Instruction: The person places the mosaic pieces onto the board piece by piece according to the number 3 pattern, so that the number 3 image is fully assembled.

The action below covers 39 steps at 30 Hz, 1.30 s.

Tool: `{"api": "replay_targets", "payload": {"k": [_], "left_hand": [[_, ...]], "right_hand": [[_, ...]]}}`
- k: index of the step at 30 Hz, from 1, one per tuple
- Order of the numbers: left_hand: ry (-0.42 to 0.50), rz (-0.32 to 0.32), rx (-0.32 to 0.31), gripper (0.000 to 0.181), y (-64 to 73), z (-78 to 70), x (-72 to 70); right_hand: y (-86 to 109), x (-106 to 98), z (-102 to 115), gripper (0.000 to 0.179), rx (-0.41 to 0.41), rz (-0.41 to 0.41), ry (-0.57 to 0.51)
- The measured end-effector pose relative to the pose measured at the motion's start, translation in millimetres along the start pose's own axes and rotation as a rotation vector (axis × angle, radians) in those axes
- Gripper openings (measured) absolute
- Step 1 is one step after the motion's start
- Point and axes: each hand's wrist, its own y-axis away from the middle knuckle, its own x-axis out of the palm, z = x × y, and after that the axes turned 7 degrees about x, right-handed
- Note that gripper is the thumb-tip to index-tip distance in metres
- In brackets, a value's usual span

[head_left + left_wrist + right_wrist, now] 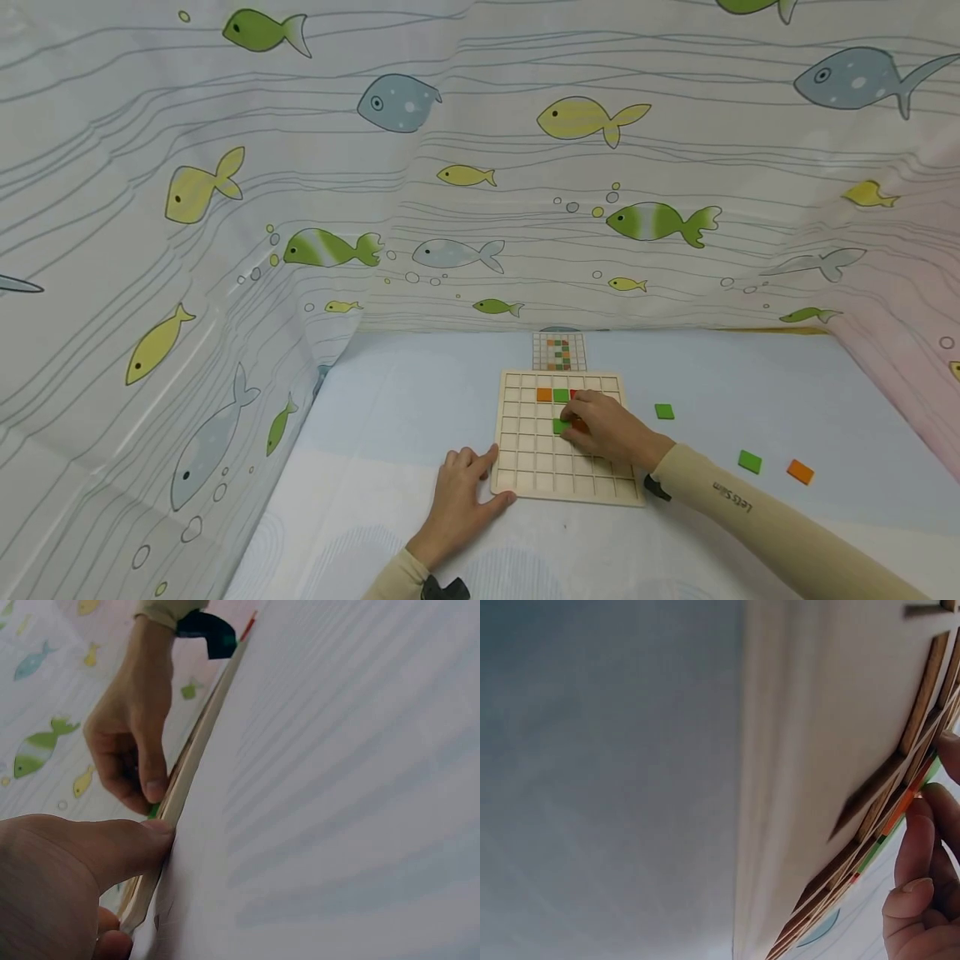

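A pale wooden grid board point(525, 467) lies on the table. My left hand point(459, 504) holds its near left corner, thumb along the front edge and fingers at the left side. My right hand point(607, 429) reaches over the board from the right, its thumb and fingertips pinching a green square tile point(560, 427). Under those fingers a reddish-orange tile point(580, 426) is partly covered. Farther up the board sit an orange tile point(544, 395), another green tile point(561, 395) and a red tile point(573, 393), the last mostly hidden by the right hand.
Behind the board lies a small pattern card point(558, 352) with a coloured grid. To the right are two loose green tiles, one nearer point(750, 462) and one farther point(664, 412), plus a loose orange tile point(800, 472). A fish-printed curtain point(480, 192) surrounds the table.
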Motion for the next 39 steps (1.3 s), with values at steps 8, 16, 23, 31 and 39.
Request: {"api": "replay_targets", "payload": {"k": [8,16,23,31,39], "left_hand": [[0.001,-0.002,0.001,0.072,-1.0,-0.2,0.4],[0.005,-0.002,0.006,0.072,-0.4,0.1,1.2],[-0.001,-0.037,0.042,0.071,-2.1,-0.8,0.3],[-0.004,-0.023,0.035,0.073,-2.1,-0.4,0.7],[0.001,-0.014,0.011,0.072,-0.2,0.8,1.8]], "right_hand": [[-0.6,-1,1,0.021,0.020,0.001,0.000],[-0.1,0,1,0.019,0.021,-0.006,0.004],[1.7,-10,-4,0.020,0.062,-0.031,-0.007],[17.1,-38,-23,0.021,0.163,-0.011,0.001],[40.3,-60,-50,0.020,0.178,-0.081,0.086]]}}
